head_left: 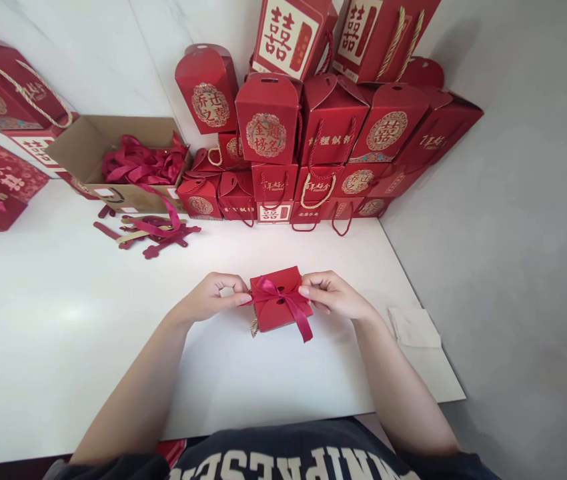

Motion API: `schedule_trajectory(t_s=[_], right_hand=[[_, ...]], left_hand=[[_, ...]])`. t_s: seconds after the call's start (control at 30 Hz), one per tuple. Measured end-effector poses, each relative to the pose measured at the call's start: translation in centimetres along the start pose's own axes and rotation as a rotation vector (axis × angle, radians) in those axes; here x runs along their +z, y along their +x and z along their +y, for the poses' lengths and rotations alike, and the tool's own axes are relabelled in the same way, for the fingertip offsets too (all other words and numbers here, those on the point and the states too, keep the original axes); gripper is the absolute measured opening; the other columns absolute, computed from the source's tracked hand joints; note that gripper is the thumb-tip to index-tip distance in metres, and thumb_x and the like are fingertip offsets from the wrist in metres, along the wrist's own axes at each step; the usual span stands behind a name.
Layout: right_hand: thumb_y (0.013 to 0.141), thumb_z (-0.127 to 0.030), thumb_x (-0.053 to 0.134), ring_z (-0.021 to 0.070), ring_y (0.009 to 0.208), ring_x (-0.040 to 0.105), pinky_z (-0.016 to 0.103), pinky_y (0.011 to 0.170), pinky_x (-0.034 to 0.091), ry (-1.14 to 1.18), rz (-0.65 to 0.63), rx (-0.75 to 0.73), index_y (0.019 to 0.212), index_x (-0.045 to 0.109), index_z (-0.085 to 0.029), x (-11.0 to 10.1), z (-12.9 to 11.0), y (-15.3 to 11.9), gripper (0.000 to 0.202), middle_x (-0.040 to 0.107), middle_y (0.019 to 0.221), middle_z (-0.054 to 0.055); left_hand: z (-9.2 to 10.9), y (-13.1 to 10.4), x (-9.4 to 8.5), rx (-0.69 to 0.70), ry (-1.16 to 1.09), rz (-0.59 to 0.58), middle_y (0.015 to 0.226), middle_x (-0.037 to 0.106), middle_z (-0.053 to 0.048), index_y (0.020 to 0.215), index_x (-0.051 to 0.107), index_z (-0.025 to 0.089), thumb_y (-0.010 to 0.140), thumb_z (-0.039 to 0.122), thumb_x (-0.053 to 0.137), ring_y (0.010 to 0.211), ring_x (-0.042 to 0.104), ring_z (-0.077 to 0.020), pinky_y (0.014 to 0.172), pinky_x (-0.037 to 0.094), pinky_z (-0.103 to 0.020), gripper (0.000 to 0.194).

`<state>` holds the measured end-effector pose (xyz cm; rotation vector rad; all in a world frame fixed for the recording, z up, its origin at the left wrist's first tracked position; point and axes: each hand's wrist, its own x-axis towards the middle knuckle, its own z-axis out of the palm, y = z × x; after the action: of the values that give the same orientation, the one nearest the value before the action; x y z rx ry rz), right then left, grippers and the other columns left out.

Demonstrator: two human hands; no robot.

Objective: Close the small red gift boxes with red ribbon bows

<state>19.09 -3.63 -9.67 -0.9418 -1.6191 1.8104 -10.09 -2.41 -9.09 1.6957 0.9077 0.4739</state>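
A small red gift box (272, 321) with a gold cord at its left side sits on the white table in front of me. Across its top runs a magenta ribbon (299, 319) tied in a bow, one tail hanging over the front. My left hand (216, 293) pinches a part of the ribbon at the box's left edge. On the opposite side, my right hand (336, 293) has thumb and fingers closed on the bow at the box's right edge. The fingertips partly hide the ribbon they hold.
Stacked red gift boxes (268, 127) line the wall at the back. A cardboard box (138, 197) holds tangled magenta ribbons (143, 160). Dark red strips (163, 233) lie before it. A white tissue (415, 327) lies near the table's right edge, beside a grey wall (503, 213).
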Motion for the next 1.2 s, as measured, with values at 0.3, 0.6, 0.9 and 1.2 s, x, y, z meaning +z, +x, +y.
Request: schedule_trajectory(t_s=[0.3, 0.6, 0.9, 1.2], right_hand=[[0.087, -0.045, 0.060, 0.0173, 0.094, 0.055, 0.032, 0.087, 0.043, -0.183, 0.273, -0.247, 0.066, 0.057, -0.019, 0.6, -0.6, 0.9, 0.034, 0.054, 0.102, 0.005], [0.087, -0.041, 0.062, 0.0224, 0.138, 0.037, 0.039, 0.112, 0.030, -0.151, 0.263, -0.343, 0.065, 0.051, -0.020, 1.1, -0.1, 2.1, 0.032, 0.047, 0.138, 0.007], [0.087, -0.044, 0.061, 0.0233, 0.133, 0.042, 0.039, 0.108, 0.034, -0.036, 0.228, -0.300, 0.063, 0.049, -0.019, 0.9, 0.9, 2.9, 0.037, 0.048, 0.137, 0.006], [0.088, -0.046, 0.060, 0.0227, 0.134, 0.041, 0.039, 0.111, 0.033, 0.066, 0.234, -0.293, 0.064, 0.052, -0.020, 0.9, 1.5, 3.4, 0.036, 0.050, 0.135, 0.005]], left_hand=[[4.9, 2.2, 2.6, 0.197, 0.516, 0.445, 0.111, 0.057, -0.006, 0.088, 0.066, 0.022, 0.082, 0.043, 0.065, 0.112, 0.050, -0.0235, 0.102, 0.037, -0.040, 0.022], [4.4, 4.2, 4.0, 0.238, 0.416, 0.216, 0.122, 0.056, -0.007, 0.079, 0.065, 0.020, 0.081, 0.035, 0.067, 0.119, 0.051, -0.0234, 0.106, 0.039, -0.039, 0.016], [4.0, 4.6, 3.6, 0.183, 0.344, 0.134, 0.124, 0.055, -0.007, 0.070, 0.065, 0.019, 0.078, 0.033, 0.068, 0.122, 0.051, -0.0248, 0.104, 0.041, -0.039, 0.017], [3.7, 5.0, 3.6, 0.188, 0.322, 0.125, 0.119, 0.058, -0.008, 0.077, 0.065, 0.020, 0.077, 0.033, 0.069, 0.123, 0.051, -0.0242, 0.105, 0.041, -0.038, 0.014]])
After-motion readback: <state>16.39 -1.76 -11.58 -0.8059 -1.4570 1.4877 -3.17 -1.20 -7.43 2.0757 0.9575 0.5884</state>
